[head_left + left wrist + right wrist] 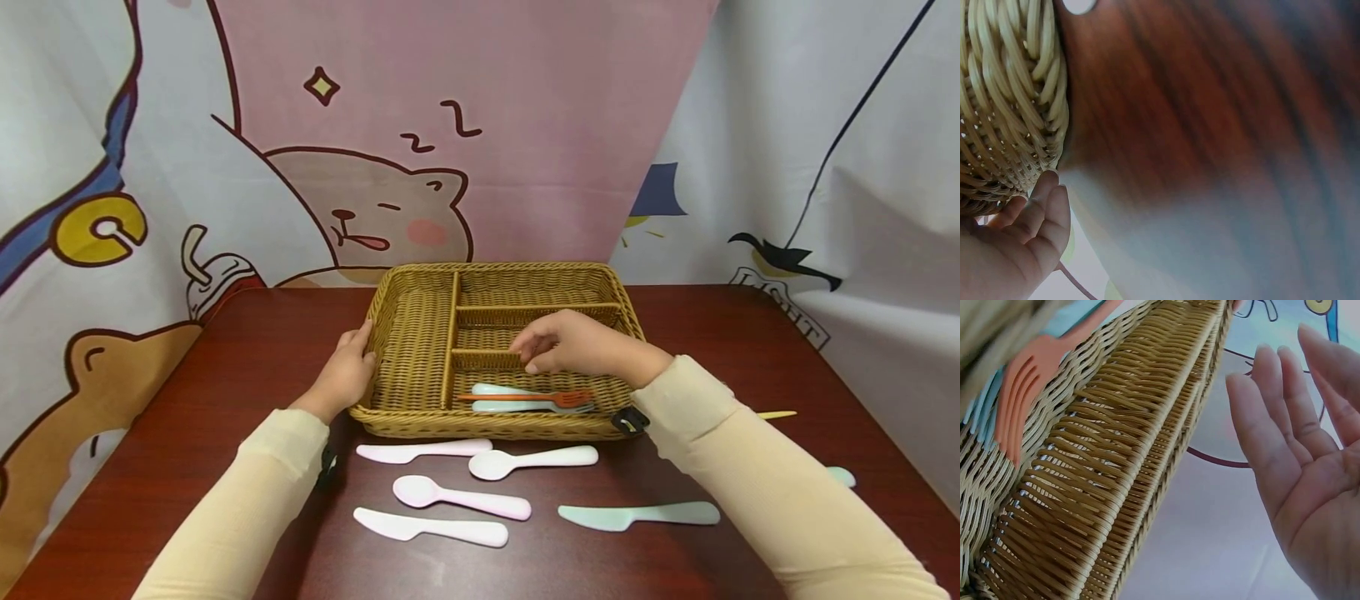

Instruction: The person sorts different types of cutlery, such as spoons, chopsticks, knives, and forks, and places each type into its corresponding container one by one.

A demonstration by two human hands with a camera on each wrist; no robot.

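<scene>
A woven basket tray (414, 350) with several compartments stands on the table. My left hand (343, 371) touches its left side, fingers nearly straight along the outer wall (1013, 94). Above the compartments hovers my right hand (573, 343), fingers loosely bent and holding nothing; its palm and spread fingers (1310, 444) show in the right wrist view. In the front compartment an orange fork (525, 397) lies over light blue cutlery (498, 407), with light blue tines beside the orange fork's tines (1019, 394).
Before the basket lie a pink knife (423, 450), a white spoon (536, 461), a pink spoon (461, 497), a white knife (431, 527) and a mint knife (637, 516). A yellow tip (777, 414) and a mint end (842, 476) show beyond the right sleeve. A printed curtain (540, 125) hangs behind.
</scene>
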